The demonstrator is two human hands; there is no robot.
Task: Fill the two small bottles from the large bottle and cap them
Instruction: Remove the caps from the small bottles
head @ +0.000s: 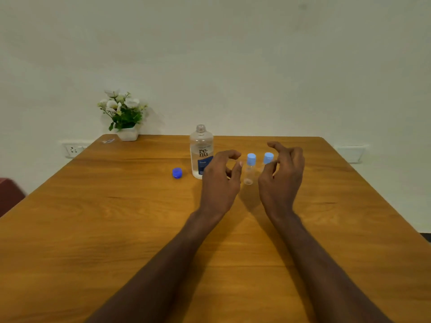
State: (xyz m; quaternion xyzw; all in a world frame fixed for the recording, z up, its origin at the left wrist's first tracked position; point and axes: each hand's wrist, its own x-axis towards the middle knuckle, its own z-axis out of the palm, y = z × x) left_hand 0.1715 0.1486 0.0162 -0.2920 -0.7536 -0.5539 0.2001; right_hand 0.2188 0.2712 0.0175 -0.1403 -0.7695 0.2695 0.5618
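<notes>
While both small bottles carry their light-blue caps, we cannot confirm from this view whether they hold any liquid, since their clear walls show no readable level. We find the large bottle (201, 152) standing upright on the wooden table (116, 229), its neck bare and its dark-blue cap (177, 172) lying on the tabletop just to its left, apart from it. We see liquid in the large bottle, though how much has been drawn off cannot be judged. The nearer small bottle (250, 169) stands upright between our two hands, and the second small bottle (267, 159) stands just beside it to the right, its lower body hidden behind the right hand. Our left hand (219, 180) hovers with fingers loosely curled, grasping nothing, close to the nearer small bottle but not touching it. Our right hand (281, 173) is likewise loosely curled and holds nothing, with its fingertips near the second small bottle; contact there cannot be determined. We judge one of two states: either the small bottles have not yet been uncapped for filling, or filling and capping are complete and only the large bottle remains uncapped. A potted flower (123, 115) stands at the far left edge of the table.
</notes>
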